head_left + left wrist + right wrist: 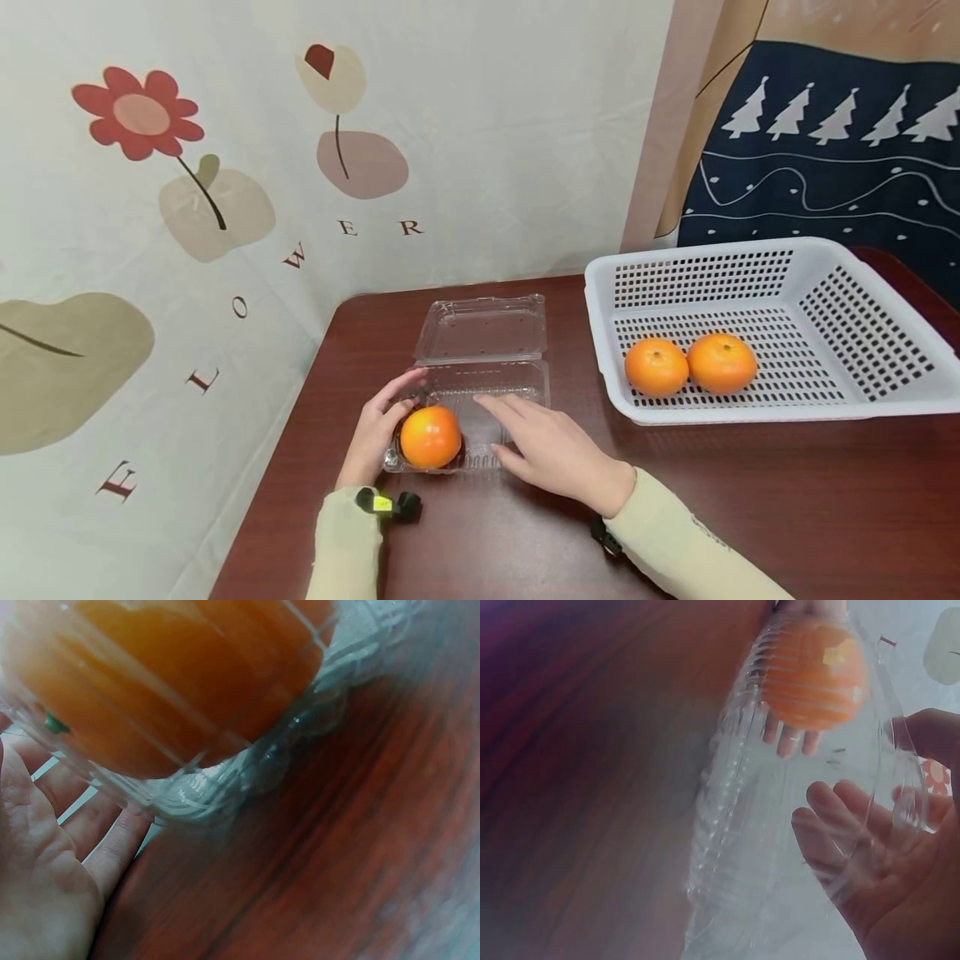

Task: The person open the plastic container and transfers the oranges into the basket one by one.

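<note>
A clear plastic clamshell box [480, 442] lies on the table with its lid [491, 329] folded back behind it. Inside, at the left end, sits an orange [431, 437]; the left wrist view shows its small green stem through the clear wall. My left hand [375, 433] is at the box's left side, fingers extended along the outside of the wall beside the orange. Over the right part of the box reaches my right hand [558, 450], its fingers loosely extended and nothing between them. The right wrist view shows these fingers [832, 817] close to the clear wall.
To the right stands a white perforated basket [862, 408] with two oranges [656, 367] side by side at its left end. The reddish-brown table [480, 550] meets a printed cloth [495, 167] at the back and left.
</note>
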A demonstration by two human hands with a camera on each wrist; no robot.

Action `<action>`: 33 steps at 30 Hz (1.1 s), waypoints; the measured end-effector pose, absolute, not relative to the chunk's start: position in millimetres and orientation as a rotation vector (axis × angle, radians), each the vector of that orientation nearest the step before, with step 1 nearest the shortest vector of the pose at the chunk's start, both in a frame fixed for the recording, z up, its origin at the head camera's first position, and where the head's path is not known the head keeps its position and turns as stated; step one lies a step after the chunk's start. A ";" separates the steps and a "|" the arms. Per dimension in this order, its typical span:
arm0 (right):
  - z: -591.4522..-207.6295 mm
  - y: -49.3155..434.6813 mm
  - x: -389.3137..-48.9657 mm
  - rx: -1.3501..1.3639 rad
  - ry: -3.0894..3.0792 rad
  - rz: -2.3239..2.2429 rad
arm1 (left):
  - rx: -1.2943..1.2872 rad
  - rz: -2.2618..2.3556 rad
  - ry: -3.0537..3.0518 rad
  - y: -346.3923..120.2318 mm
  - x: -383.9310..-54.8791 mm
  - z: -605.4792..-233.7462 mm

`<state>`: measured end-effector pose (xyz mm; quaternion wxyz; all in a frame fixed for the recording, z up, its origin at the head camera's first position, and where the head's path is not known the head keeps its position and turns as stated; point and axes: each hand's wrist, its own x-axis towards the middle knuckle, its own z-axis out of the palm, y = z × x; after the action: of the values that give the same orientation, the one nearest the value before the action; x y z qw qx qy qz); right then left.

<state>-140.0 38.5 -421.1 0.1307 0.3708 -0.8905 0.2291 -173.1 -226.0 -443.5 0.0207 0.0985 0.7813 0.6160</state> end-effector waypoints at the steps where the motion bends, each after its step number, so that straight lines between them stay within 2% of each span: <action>1: -420.9 36.7 -140.2 1.076 -2.592 0.676 | 0.308 1.912 2.424 -226.0 -173.2 -443.6; 33: -416.0 -3.6 -140.1 1.133 -2.637 0.691 | 0.303 1.897 2.418 -227.2 -170.6 -441.0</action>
<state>-140.1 -3.6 -416.0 0.0944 0.3822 -0.8892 0.2330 -170.6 -227.2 -441.0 0.0269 0.0982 0.7827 0.6140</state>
